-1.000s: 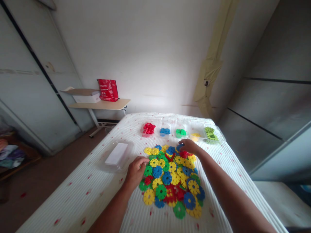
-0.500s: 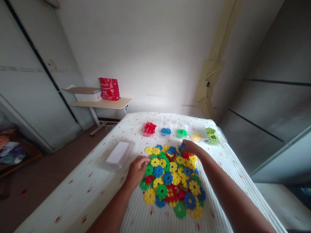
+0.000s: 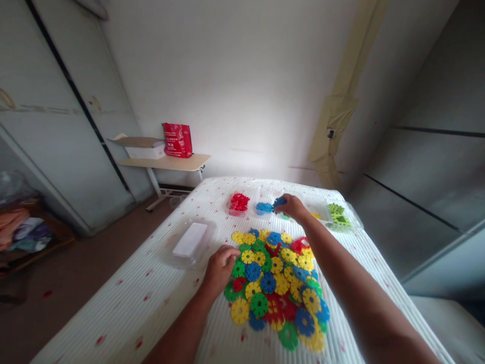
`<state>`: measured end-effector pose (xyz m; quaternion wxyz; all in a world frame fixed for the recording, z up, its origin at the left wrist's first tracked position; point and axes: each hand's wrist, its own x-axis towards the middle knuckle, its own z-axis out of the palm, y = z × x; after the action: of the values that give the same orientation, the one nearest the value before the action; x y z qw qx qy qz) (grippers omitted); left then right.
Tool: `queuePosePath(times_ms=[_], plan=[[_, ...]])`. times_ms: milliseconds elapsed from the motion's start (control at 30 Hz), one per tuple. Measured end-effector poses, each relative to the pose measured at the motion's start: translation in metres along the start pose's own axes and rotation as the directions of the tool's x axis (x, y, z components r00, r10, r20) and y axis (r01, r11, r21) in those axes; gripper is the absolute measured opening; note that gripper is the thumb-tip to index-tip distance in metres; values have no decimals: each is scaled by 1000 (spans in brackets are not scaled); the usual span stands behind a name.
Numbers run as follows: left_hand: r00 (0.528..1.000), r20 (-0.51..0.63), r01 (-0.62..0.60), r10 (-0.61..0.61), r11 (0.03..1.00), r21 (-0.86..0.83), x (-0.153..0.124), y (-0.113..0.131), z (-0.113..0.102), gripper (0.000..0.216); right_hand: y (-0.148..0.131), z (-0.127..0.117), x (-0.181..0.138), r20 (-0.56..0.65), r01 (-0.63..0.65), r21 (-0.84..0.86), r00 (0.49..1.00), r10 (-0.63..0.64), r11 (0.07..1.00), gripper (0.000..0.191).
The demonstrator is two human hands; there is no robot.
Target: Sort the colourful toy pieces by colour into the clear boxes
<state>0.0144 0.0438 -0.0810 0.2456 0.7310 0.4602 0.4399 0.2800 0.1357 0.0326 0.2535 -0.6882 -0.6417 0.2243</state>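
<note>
Clothes: heaped low by the left edge.
Side table: standing at the far wall, left; on top, a white box and, just right of it, a red bag.
Clear container: lying on the white cloth, left of the disc pile, with a flat pale block (contents hard to make out) inside.
Left hand: at the pile's left edge, fingers curled, thumb near forefinger; cannot tell whether gripping or touching a disc.
Red pieces: heaped in a clear tub, far, left end of the row.
Blue pieces: in the next tub right.
Disc pile: spread near, centre; yellow, blue, green and red, overlapping, many with slotted rims.
Right hand: reaching over the far row, just right of the blue pieces, thumb and fingers clamped on a blue disc.
Green pieces: mostly hidden behind the right hand.
Yellow pieces: partly visible, just right of the right wrist.
Lime pieces: in a clear tub, far, right end.
</note>
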Motion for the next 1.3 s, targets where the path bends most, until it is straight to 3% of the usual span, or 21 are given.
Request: queuePosePath(times_ms=[100,167,333,467,600,700,867,1167,1300], plan=[[1000,-2,8,-8,1000,0,0,1,0,24,-12,3,17,-250,-5,13,968,8,1000,34],[1000,-1,15,-15,1000,-3,0,2,-1,24,-13,5,16,-326,6,-27,945,-14,1000,30],[1000,-5,4,-4,1000,-9,0,1,-1,25,13,3,-16,-268,22,-54,963,-36,998,10],[1000,3,-4,4,1000,-9,0,-1,0,24,57,-8,-45,-238,18,-20,971,-23,1000,13],[1000,8,-3,3,1000,-6,1,-1,1,23,102,-13,-67,-201,59,-122,976,-82,991,18],[1000,13,4,-4,1000,-5,0,-1,1,23,119,-11,-80,-119,137,-92,982,-147,986,35],[1000,24,20,-20,1000,-3,-1,-2,1,23,121,-3,-88,36,271,8,962,-271,963,59],[999,15,31,-31,999,-8,0,0,0,21,113,1,-87,40,241,-146,971,-237,960,41],[1000,-2,23,-23,1000,-12,0,-1,1,21,109,-3,-89,-9,192,-100,981,-194,976,38]])
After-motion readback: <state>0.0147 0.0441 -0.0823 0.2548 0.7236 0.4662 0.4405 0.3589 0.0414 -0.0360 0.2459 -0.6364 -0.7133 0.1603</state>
